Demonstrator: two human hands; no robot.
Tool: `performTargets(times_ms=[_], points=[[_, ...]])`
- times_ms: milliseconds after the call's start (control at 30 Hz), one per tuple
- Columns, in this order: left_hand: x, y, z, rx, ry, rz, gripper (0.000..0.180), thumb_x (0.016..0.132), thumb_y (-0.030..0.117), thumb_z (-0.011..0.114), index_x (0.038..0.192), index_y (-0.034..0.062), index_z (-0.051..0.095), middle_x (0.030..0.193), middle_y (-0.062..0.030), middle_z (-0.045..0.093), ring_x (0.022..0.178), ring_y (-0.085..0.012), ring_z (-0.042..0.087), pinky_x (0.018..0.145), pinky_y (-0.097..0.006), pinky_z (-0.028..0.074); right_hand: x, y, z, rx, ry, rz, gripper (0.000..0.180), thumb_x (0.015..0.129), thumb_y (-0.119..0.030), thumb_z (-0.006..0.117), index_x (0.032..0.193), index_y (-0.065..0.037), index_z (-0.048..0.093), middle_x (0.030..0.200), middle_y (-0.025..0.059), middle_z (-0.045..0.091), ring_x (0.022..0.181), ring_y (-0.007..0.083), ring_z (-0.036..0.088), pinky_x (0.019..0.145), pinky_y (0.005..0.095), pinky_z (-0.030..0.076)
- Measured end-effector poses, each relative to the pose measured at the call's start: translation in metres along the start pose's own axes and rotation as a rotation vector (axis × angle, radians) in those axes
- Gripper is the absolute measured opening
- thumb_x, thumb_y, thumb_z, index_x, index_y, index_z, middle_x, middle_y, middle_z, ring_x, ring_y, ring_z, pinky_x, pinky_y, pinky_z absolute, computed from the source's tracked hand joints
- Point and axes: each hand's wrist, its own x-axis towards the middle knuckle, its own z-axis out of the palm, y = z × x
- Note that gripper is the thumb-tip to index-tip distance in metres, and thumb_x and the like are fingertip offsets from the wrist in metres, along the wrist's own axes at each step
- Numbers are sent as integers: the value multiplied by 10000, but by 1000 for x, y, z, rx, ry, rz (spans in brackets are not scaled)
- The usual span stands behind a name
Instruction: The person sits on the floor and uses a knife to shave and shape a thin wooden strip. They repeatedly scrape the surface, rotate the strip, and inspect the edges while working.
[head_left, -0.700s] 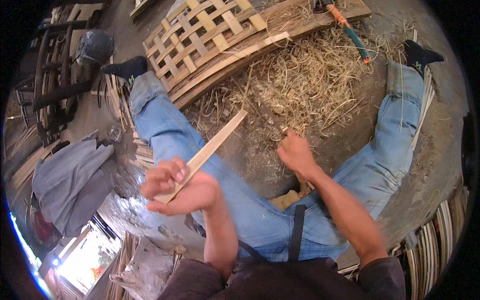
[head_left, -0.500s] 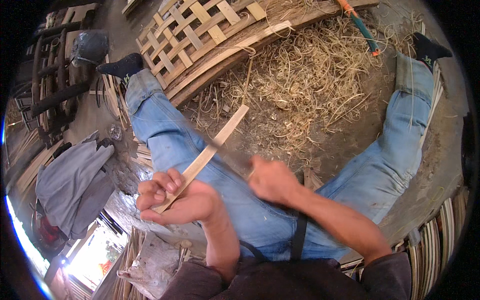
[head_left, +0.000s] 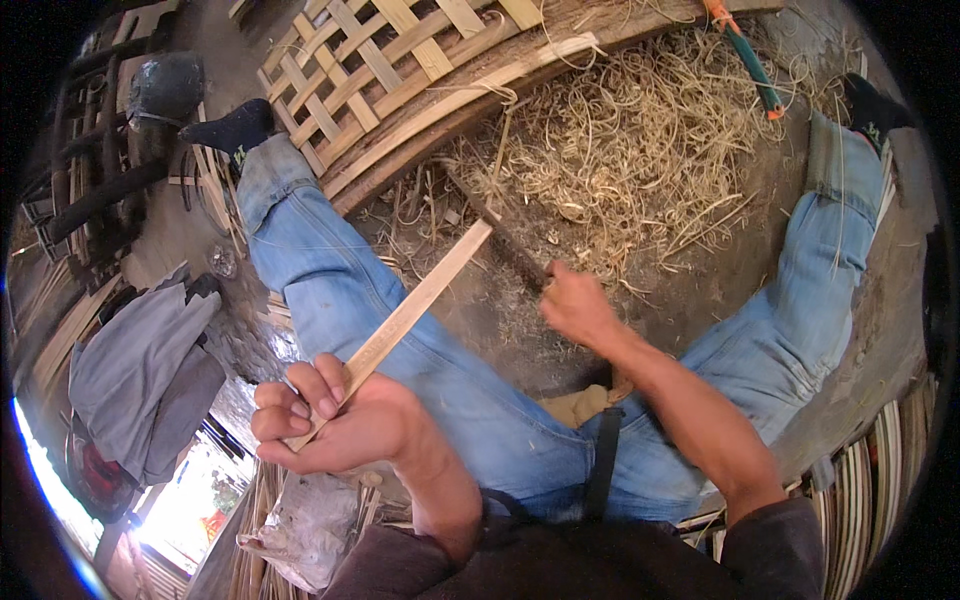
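Observation:
A flat, pale bamboo strip [head_left: 405,318] slants up and to the right from my left hand [head_left: 345,415], whose fingers are closed around its lower end. In my right hand [head_left: 582,308] is a knife [head_left: 522,262] with a long, dark, narrow blade. The blade crosses at the strip's far tip and seems to touch it there. My right fist hides the knife's handle. Both hands are above the ground between my outstretched legs in blue jeans [head_left: 440,365].
Beyond the strip lies a heap of curled shavings [head_left: 610,150]. A woven bamboo lattice [head_left: 370,65] rests on a wooden plank [head_left: 630,32] at the far left. A tool with a green and orange handle [head_left: 745,60] lies far right. Grey cloth [head_left: 145,370] hangs at left; bundled strips [head_left: 870,480] lie right.
The knife has moved from about midway along the bamboo strip to its far tip, with my right hand shifting away and to the right. My left hand has dropped slightly, still gripping the strip.

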Motion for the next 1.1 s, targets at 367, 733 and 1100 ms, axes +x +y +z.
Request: performTargets(times_ms=[367, 733, 1100], points=[[-23, 89, -27, -353, -214, -189, 275, 964, 206, 458, 717, 144, 355, 692, 19, 347, 544, -89, 363, 532, -248, 312, -45, -65, 1, 634, 187, 155, 345, 850, -228, 689, 1019, 31, 536, 721, 150, 659, 643, 294, 670, 555, 378, 531], [-39, 132, -161, 81, -549, -942, 498, 953, 581, 452, 1057, 100, 529, 952, -64, 482, 877, -173, 533, 722, -339, 447, -94, -112, -13, 964, 319, 98, 305, 839, -139, 724, 1056, 5, 564, 864, 52, 650, 710, 126, 629, 634, 282, 533], [-59, 104, -138, 273, -1062, -1278, 250, 1028, 211, 408, 1158, 36, 531, 749, -11, 530, 616, -87, 491, 569, -258, 427, -168, -138, -33, -499, 89, -113, 399, 807, -271, 743, 1028, -3, 548, 881, 226, 647, 814, 426, 646, 680, 444, 531]])
